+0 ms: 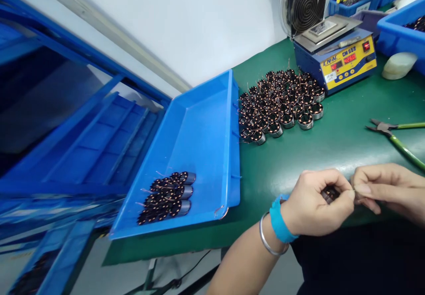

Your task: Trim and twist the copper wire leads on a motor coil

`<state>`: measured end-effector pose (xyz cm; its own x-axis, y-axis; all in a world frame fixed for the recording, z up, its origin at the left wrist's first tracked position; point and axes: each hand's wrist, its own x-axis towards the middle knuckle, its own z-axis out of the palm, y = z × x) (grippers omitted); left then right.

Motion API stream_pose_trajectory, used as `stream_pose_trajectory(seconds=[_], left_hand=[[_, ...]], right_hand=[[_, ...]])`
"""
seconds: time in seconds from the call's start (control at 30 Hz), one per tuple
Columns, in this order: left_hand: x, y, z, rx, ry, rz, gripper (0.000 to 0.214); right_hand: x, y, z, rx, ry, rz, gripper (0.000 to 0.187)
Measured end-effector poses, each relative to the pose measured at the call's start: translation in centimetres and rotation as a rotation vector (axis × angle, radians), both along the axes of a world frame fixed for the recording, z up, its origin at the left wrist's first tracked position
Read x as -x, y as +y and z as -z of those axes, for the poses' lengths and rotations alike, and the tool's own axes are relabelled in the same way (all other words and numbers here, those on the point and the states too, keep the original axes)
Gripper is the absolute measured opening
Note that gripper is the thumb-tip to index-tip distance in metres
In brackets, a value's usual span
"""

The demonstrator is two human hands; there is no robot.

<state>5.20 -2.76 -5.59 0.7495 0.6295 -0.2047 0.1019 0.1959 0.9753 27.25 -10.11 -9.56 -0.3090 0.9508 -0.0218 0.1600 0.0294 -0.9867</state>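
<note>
The left hand (314, 208) curls its fingers around a wound coil (328, 194); the right hand (390, 189) pinches something indistinct, and if that's wire, pulling hard could snap it.

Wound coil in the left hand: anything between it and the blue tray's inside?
Yes: the left hand itself, curled around the wound coil, then the raised wall of the blue tray. No loose item shows on the green tabletop between hand and wall.
</note>
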Motion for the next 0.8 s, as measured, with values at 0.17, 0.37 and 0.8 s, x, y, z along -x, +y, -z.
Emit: stream_pose_trajectory(seconds=[0.17,0.37,0.8], left_hand=[[0.0,0.5,-0.1,0.193,0.019,0.076,0.047],[0.0,0.7,-0.3,0.256,0.015,0.093,0.047],[-0.1,0.8,-0.1,0.227,0.016,0.088,0.046]], right_hand=[[-1.2,-0.6,0.2,-0.515,-0.226,0.041,0.014],[-2.7,-0.8,0.3,-1.075,-0.634,0.016,0.042],[-2.0,-0.7,0.6,-0.816,-0.424,0.023,0.019]])
